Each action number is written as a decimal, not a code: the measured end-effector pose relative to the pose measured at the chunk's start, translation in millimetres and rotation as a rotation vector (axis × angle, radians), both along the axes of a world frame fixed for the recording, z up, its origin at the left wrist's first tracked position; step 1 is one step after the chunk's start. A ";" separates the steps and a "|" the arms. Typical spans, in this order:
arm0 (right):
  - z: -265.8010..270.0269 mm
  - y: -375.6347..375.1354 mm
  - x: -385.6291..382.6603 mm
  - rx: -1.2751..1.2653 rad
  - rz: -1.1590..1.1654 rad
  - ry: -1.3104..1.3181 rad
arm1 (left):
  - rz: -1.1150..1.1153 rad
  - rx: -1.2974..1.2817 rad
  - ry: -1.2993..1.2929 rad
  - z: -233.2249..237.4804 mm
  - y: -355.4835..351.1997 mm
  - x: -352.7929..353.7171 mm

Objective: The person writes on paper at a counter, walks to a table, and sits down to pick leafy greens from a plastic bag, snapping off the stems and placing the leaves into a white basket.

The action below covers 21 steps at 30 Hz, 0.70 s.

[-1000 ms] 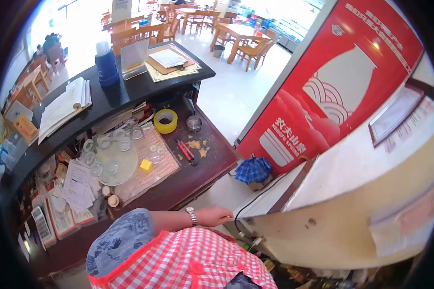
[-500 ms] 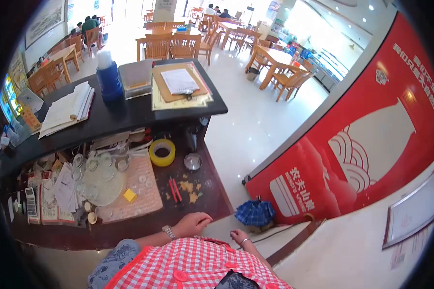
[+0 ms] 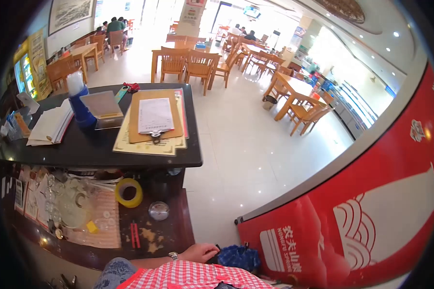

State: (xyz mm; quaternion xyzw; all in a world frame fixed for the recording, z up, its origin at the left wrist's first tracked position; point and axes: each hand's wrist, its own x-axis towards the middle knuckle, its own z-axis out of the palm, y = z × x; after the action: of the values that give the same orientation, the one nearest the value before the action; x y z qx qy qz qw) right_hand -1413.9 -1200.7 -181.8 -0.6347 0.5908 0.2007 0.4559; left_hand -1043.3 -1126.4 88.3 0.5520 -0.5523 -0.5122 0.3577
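My left hand [image 3: 201, 252], with a metal watch [image 3: 173, 256] on its wrist, is low in the view, just right of the lower counter's corner. Its fingers are curled together; what they hold, if anything, I cannot make out. A blue plaid cloth item [image 3: 238, 258] lies right beside the fingertips. My right hand does not show. On the lower counter [image 3: 178, 219] are a yellow tape roll [image 3: 128, 193], a round metal dish [image 3: 158, 211], two red pens [image 3: 135, 234] and a yellow block [image 3: 92, 227].
The raised black counter [image 3: 178, 157] bears a clipboard [image 3: 155, 115], a blue cup [image 3: 83, 107] and papers [image 3: 52, 126]. A red cabinet [image 3: 318, 241] stands at the right. Wooden tables and chairs [image 3: 200, 66] fill the room beyond, with people seated at the back.
The view has turned up and rightward, so the counters sit further left. My right hand has dropped out of view. My left hand now appears closer to the plaid item.
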 end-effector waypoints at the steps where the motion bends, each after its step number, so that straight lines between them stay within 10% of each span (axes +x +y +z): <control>1: 2.7 -24.8 -6.6 -0.004 0.037 -0.004 | -0.012 -0.025 -0.013 -17.7 -17.7 -9.5; 12: 45.3 -223.4 -27.8 -0.080 0.322 -0.053 | -0.097 0.340 -0.617 -144.1 -115.7 -39.9; 18: 14.9 -286.3 -51.6 0.065 0.484 -0.421 | -0.100 0.591 -0.592 -168.6 -136.3 -32.6; 21: 29.1 -329.0 -29.9 0.030 0.445 -0.263 | -0.135 0.586 -0.376 -255.8 -137.2 -46.1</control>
State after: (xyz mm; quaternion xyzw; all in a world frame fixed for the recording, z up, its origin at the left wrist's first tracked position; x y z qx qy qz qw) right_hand -1443.8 -1529.7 -152.8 -0.7629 0.3693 0.2207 0.4827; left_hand -1089.4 -1263.6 -167.5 0.6781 -0.4733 -0.5608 0.0417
